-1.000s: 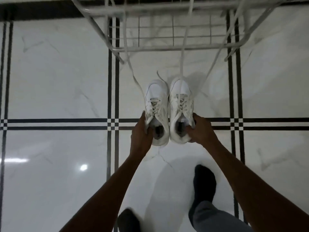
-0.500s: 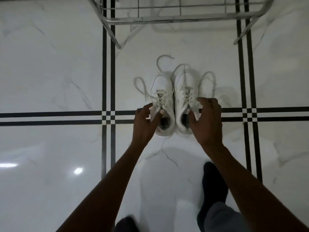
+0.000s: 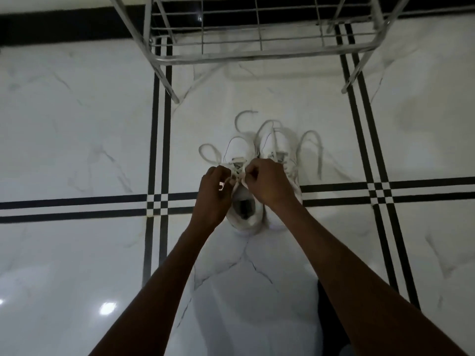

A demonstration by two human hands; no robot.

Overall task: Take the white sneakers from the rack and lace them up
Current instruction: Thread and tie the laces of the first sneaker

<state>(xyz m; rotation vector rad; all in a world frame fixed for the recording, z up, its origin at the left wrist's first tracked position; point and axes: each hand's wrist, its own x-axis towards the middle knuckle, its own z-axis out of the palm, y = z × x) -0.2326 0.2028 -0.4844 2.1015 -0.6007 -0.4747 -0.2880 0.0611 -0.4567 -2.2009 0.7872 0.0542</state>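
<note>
Both your forearms reach forward and down, bare, converging toward the middle. Your left hand is curled, fingers pinched together at its inner side. Your right hand sits just beside it, knuckles up, fingers bent and pinched toward the left hand. The two hands nearly meet, fingertips facing each other.

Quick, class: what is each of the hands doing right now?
Left hand: closed, pinching a lace of the left sneaker.
Right hand: closed, pinching a lace of the same sneaker.
</note>
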